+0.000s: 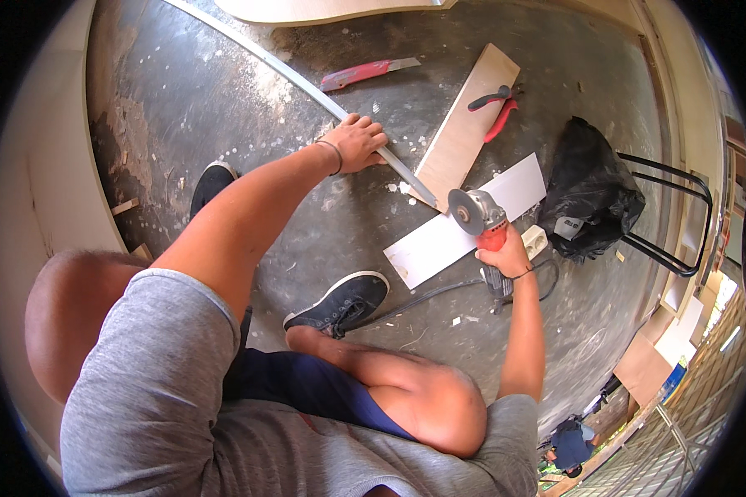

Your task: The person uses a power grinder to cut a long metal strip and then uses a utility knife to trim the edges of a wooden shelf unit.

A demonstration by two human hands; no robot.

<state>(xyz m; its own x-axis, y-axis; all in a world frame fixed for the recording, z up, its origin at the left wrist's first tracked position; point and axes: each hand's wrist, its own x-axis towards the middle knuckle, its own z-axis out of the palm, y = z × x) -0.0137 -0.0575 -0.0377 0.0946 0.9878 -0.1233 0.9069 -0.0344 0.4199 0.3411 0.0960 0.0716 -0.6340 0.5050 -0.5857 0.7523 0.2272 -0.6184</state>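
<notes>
My left hand [356, 142] is closed around a long, thin metal bar [298, 79], which slants from the far left down to the right. The bar's near end lies over the lower corner of a plywood strip [466, 112]. In my right hand [508, 253] is an angle grinder [492, 236] with a red and grey body. Its cutting disc [467, 214] is close to the bar's end, apparently a small gap apart; I cannot tell whether it spins. Under the grinder lies a white board [431, 250]. Red-and-black pliers [496, 114] rest on the plywood.
A red hand saw or cutter [358, 75] lies beyond the bar. At right, a black plastic bag [587, 186] sits by a black tubular frame [680, 186]. A power socket block [535, 241] and cable [423, 296] are near my right hand. Another person [572, 443] is at lower right.
</notes>
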